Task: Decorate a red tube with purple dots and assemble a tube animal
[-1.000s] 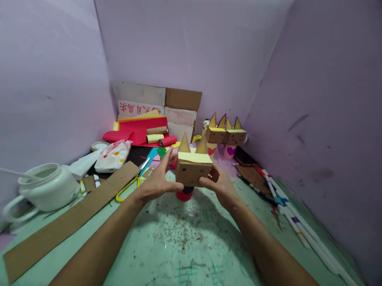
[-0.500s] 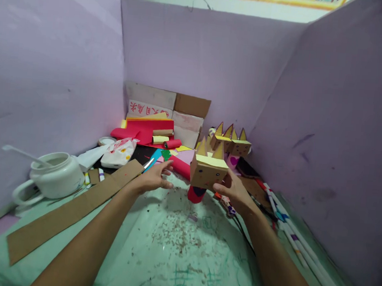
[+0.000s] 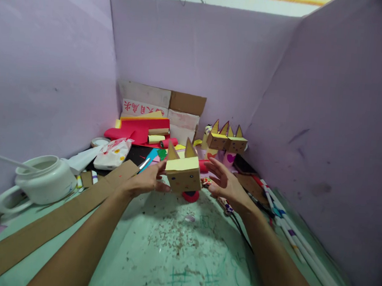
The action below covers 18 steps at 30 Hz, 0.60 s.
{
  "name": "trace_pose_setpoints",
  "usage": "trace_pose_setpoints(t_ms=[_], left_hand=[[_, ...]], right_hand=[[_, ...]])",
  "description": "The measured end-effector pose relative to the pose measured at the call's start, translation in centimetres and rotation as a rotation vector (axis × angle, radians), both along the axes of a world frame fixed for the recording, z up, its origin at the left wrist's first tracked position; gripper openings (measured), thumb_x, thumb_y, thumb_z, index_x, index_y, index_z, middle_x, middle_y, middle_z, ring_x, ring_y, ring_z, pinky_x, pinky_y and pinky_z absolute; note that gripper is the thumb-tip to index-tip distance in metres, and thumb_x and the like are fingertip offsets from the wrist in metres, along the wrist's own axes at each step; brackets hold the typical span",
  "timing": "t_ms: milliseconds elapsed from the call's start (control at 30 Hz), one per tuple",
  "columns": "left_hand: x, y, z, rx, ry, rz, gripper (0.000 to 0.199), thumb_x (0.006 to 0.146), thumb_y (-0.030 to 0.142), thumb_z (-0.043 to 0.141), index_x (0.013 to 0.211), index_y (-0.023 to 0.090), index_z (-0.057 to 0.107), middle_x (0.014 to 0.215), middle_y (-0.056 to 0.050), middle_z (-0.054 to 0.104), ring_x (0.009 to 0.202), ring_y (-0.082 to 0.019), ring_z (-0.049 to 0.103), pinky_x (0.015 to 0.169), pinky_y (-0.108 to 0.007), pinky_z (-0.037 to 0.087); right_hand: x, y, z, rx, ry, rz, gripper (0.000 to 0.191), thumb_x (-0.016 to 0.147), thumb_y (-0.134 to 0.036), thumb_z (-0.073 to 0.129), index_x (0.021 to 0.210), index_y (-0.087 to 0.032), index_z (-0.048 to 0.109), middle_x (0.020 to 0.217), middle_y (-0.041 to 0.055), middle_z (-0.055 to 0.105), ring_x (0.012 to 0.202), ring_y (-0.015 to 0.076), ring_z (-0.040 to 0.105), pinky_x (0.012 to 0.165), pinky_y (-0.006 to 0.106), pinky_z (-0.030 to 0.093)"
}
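Observation:
A cardboard box head (image 3: 183, 175) with two pointed ears, a yellow top and a small drawn face tilts over a red piece (image 3: 190, 196) with a dark patch. My left hand (image 3: 150, 178) is at the head's left side, its fingers behind the box edge and its thumb near the lower corner. To the right, my right hand (image 3: 225, 182) is open, fingers spread, apart from the box. Whether the head rests on the red piece is hard to tell.
Two similar eared figures (image 3: 227, 141) stand at the back right. A white pot (image 3: 46, 182) and a long cardboard strip (image 3: 62, 221) lie left. Red paper (image 3: 146, 128) is at the back, rolled white sticks (image 3: 305, 240) at right. Scraps dot the green surface (image 3: 161, 264).
The box head has shifted left and tilted, from beside my right hand to my left hand. My right hand has let go of it and opened. The view has turned slightly.

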State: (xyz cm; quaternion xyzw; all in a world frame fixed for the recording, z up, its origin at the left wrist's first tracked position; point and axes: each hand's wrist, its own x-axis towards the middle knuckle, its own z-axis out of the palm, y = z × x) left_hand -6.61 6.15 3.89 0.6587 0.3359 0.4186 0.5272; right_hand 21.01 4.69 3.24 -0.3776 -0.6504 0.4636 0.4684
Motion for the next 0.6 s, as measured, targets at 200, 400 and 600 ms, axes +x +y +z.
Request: trace_pose_setpoints(t_ms=[200,400,600], left_hand=[[3.1,-1.4,0.0,0.007,-0.173,-0.063,0.062,0.062,0.026,0.082,0.120,0.022,0.061,0.123,-0.013,0.067,0.118,-0.031,0.060,0.098,-0.044,0.048],[4.8,-1.1,0.4,0.071,-0.284,0.074,0.058,0.068,0.041,0.081,0.117,0.017,0.060,0.124,-0.014,0.066,0.117,-0.031,0.060,0.099,-0.042,0.045],[4.7,-0.4,0.0,0.021,-0.266,0.025,0.047,0.071,0.050,0.078,0.105,0.018,0.070,0.113,-0.010,0.072,0.110,-0.030,0.062,0.093,-0.039,0.047]], right_hand=[[-1.8,-0.8,0.2,0.061,0.024,0.080,0.090,0.059,-0.061,0.083,0.136,-0.026,0.051,0.142,0.0136,0.055,0.130,0.0337,0.051,0.107,0.052,0.040],[-2.4,-1.2,0.2,0.140,-0.002,-0.110,0.068,0.064,-0.062,0.079,0.116,-0.022,0.061,0.116,0.0121,0.070,0.112,0.0340,0.062,0.097,0.050,0.048],[-2.8,-1.2,-0.1,0.121,0.001,-0.185,0.081,0.057,-0.060,0.084,0.123,-0.024,0.054,0.121,0.0139,0.065,0.113,0.0349,0.060,0.095,0.050,0.049]])
